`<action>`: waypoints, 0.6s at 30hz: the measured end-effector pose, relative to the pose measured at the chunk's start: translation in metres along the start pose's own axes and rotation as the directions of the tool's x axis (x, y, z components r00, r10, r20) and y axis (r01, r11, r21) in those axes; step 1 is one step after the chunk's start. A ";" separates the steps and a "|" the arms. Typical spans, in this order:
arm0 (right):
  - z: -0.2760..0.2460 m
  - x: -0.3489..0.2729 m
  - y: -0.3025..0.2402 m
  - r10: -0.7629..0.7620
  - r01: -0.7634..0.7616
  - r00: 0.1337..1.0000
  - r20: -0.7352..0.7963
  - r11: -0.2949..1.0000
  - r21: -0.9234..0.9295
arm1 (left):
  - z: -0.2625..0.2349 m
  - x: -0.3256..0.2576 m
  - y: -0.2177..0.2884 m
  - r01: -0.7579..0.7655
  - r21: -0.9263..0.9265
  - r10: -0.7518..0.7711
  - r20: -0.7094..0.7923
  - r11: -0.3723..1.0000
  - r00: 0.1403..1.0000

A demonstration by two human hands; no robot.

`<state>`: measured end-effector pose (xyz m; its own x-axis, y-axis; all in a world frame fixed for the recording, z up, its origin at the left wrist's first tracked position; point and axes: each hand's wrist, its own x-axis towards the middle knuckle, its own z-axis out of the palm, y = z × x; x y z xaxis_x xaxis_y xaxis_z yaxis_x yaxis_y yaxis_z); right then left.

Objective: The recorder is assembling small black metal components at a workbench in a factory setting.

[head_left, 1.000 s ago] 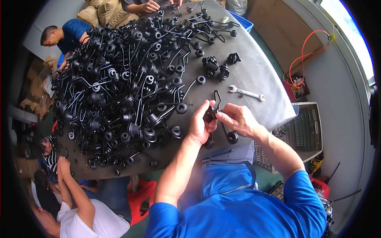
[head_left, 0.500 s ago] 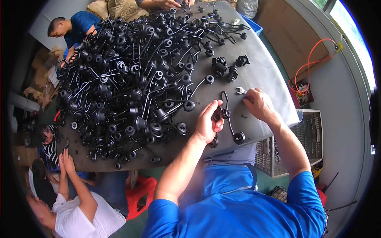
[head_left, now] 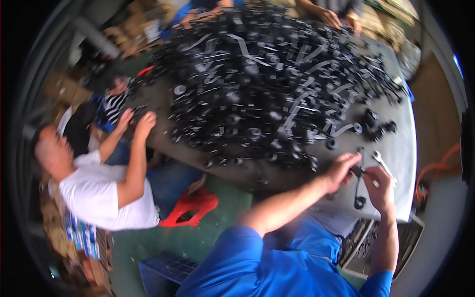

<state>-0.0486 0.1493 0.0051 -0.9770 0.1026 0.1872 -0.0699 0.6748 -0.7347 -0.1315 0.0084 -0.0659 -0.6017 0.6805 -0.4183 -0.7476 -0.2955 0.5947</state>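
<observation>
Near the table's right front edge, my left hand (head_left: 341,171) is closed round the middle of a black bent metal rod (head_left: 358,192) with a ring-shaped rubber bushing at its near end. Close on its right, my right hand (head_left: 380,189) has its fingers pinched against the dark part at the rod's middle. Whatever small thing sits in that pinch is hidden and blurred. Beyond my right hand, an open-ended wrench (head_left: 380,159) lies on the grey table. A large heap of similar black rods and bushings (head_left: 247,94) spreads across the table to the left.
Black rubber parts (head_left: 378,126) stand beyond the wrench. A co-worker in a white shirt (head_left: 111,190) handles a dark piece at the left edge, near a red stool (head_left: 190,209). Other people's hands (head_left: 341,20) work at the far side. A grey crate (head_left: 403,242) stands below right.
The view has swung left and is blurred. My right hand has left the wrench and come over to the rod in my left hand.
</observation>
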 end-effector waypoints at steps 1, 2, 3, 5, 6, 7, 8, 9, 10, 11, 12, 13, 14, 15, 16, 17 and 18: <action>0.000 -0.002 0.003 0.069 -0.069 0.998 -0.010 0.997 0.034 | 0.001 0.000 -0.002 0.017 -0.018 -0.016 0.040 1.000 0.999; -0.001 0.000 0.002 0.206 -0.212 0.976 0.068 0.972 0.103 | -0.001 0.001 -0.003 0.015 -0.014 -0.015 0.032 1.000 0.999; -0.002 0.001 -0.003 0.214 -0.224 0.973 0.087 0.967 0.122 | 0.001 0.001 -0.004 0.027 -0.012 -0.027 0.039 1.000 0.999; -0.001 0.004 -0.004 0.248 -0.262 0.959 0.138 0.961 0.089 | 0.000 0.001 -0.004 -0.013 0.030 0.012 0.034 0.999 0.999; 0.002 0.004 -0.005 0.237 -0.251 0.960 0.150 0.964 0.087 | -0.001 0.001 -0.004 -0.030 0.036 0.029 0.026 0.999 0.999; 0.004 0.005 -0.006 0.242 -0.262 0.953 0.181 0.961 0.094 | -0.002 0.002 -0.004 -0.045 0.045 0.044 0.026 0.998 0.999; 0.005 0.006 -0.008 0.249 -0.274 0.946 0.209 0.956 0.100 | -0.001 0.002 -0.005 -0.053 0.040 0.052 0.025 0.998 0.998; 0.004 0.007 -0.007 0.247 -0.272 0.946 0.209 0.958 0.096 | 0.001 0.002 -0.005 -0.072 0.068 0.070 0.020 0.995 0.997; 0.003 0.008 -0.005 0.240 -0.262 0.945 0.223 0.962 0.074 | 0.002 0.002 -0.005 -0.088 0.096 0.087 0.016 0.991 0.996; 0.002 0.008 -0.004 0.234 -0.253 0.943 0.237 0.966 0.052 | 0.002 0.002 -0.004 -0.089 0.093 0.088 0.019 0.992 0.996; 0.003 0.008 -0.003 0.182 -0.205 0.960 0.210 0.974 0.094 | 0.002 0.003 -0.003 -0.096 0.109 0.095 0.015 0.989 0.995; 0.005 0.007 -0.001 0.181 -0.203 0.961 0.211 0.975 0.092 | 0.002 0.004 -0.001 -0.102 0.125 0.101 0.011 0.987 0.995; 0.008 0.006 0.001 0.022 -0.030 0.993 0.114 0.997 0.066 | 0.003 0.003 0.001 -0.104 0.142 0.102 0.019 0.984 0.995; 0.011 0.004 0.002 -0.142 0.142 0.990 0.024 0.990 0.025 | 0.003 0.002 0.001 -0.106 0.139 0.104 0.017 0.985 0.994; 0.009 0.003 0.007 -0.144 0.143 0.989 0.027 0.989 0.025 | 0.004 0.002 0.001 -0.116 0.156 0.114 0.019 0.981 0.993; 0.004 0.003 0.015 -0.016 0.005 0.994 0.104 0.994 0.106 | 0.004 0.002 0.001 -0.127 0.173 0.125 0.021 0.977 0.992; 0.002 0.004 0.019 0.106 -0.139 0.976 0.189 0.975 0.174 | 0.004 0.002 0.000 -0.128 0.172 0.127 0.020 0.977 0.992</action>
<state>-0.0547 0.1615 -0.0091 -0.9993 0.0334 -0.0181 0.0327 0.5163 -0.8558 -0.1319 0.0119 -0.0638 -0.6860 0.6506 -0.3259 -0.6049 -0.2610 0.7523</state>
